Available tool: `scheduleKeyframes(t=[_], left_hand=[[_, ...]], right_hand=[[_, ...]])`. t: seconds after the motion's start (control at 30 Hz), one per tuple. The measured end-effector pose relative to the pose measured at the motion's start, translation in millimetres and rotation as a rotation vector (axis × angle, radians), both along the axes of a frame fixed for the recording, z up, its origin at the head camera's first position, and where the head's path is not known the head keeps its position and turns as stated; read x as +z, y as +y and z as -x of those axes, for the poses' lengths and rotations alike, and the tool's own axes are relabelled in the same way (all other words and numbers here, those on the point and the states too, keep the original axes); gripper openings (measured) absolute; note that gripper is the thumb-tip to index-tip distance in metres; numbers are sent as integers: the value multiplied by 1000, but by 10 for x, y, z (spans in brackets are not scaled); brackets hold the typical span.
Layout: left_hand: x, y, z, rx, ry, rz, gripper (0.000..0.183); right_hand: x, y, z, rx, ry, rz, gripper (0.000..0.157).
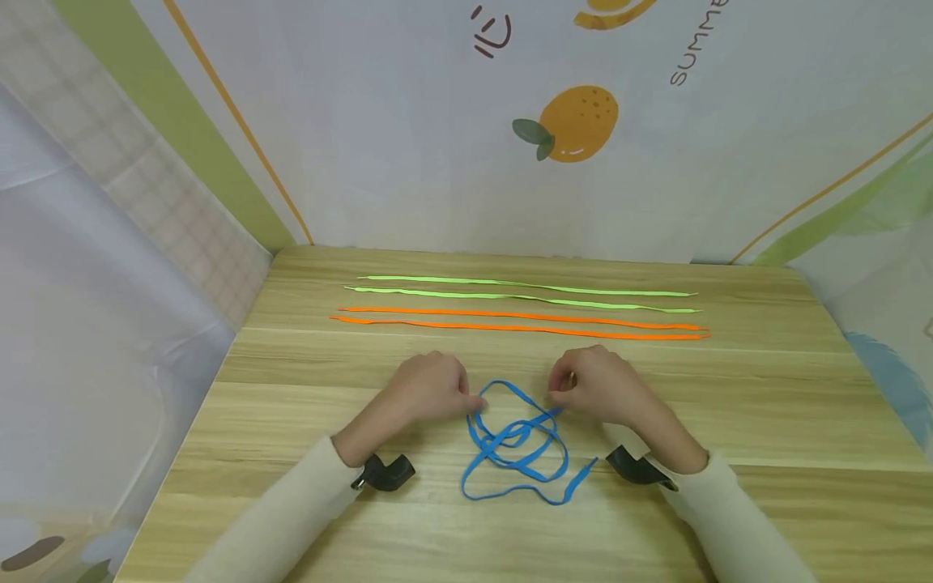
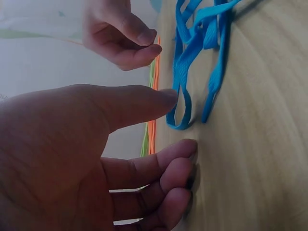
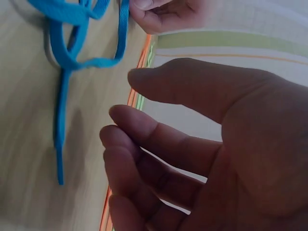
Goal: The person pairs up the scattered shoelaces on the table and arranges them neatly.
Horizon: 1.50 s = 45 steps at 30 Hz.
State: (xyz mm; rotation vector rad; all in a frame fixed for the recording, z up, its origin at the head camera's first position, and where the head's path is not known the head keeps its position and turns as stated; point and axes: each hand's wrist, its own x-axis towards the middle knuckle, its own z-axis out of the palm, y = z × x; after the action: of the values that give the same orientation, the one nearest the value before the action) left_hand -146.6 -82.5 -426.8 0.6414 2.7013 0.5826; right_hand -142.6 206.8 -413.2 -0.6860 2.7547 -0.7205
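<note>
1. Your left hand (image 1: pixel 432 389) has its fingers spread from the thumb, whose tip meets a loop of the blue lace (image 1: pixel 503 438).
2. Your right hand (image 1: pixel 603 385) curves its fingers, held apart from the thumb.
3. The tangle lies between your fingers; beyond them, orange laces (image 1: pixel 510 327), then green laces (image 1: pixel 510 296).

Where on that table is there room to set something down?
Bare table lies between the left hand and the table's left edge, another patch between the right hand and the right edge. Crowded: between the hands, with tangled blue lacing, and farther back, with green laces and orange laces.
</note>
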Motion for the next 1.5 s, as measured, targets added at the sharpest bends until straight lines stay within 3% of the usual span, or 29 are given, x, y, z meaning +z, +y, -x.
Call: scheduleKeyframes(t=[0.3,0.73,0.97,1.17,1.5], left_hand=[[-29,58,-40,-9,15,48,44],[-18,77,-71,-21,17,21,33],[9,16,-38,-39,-22,-70,23],[95,-69,11,-65,-43,-189,16],[264,-199,79,-70,-78,-281,9]], right_hand=[[-59,-106,-65,42,-52,-81,19],[-102,-123,-82,80,-46,-102,21],[-93,-28,-23,119,-55,-16,20],[26,91,22,150,-72,87,15],[226,278,34,108,-134,180,11]])
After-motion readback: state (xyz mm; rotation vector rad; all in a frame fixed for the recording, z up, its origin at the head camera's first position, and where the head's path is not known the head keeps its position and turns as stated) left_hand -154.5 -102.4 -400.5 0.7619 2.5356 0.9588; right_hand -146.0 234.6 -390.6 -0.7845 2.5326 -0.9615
